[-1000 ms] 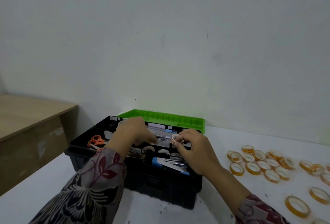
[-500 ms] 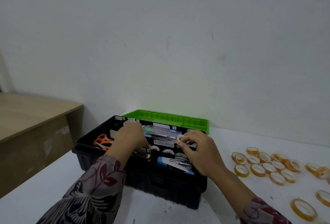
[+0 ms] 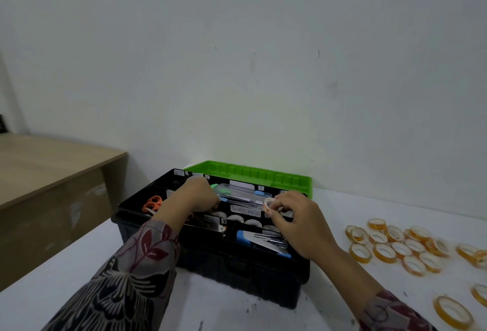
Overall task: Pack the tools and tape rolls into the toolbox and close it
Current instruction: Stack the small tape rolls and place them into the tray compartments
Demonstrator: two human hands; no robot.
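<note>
Hands are poised over the open toolbox [image 3: 237, 264], a tape roll [image 3: 269, 203] pinched by the right hand [image 3: 297, 225], the left hand [image 3: 195, 196] buried among packed tools [image 3: 263, 241], its grip untellable; many loose rolls [image 3: 395, 249] are left on the bench [image 3: 79, 264] to their right, and the green lid [image 3: 253, 175] is not yet closed.

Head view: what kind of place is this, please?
Probably a plain workroom or packing station: a bare white wall, a white table strewn with loose tape rolls, and an open black toolbox with numbered compartments.

One toolbox [image 3: 237, 268] stands on the desk [image 3: 79, 264], with about sixteen loose rolls [image 3: 402, 249] near its right edge. Inside are one scissors [image 3: 153, 203] and one stapler [image 3: 263, 241]. There is one held roll [image 3: 269, 203].
</note>
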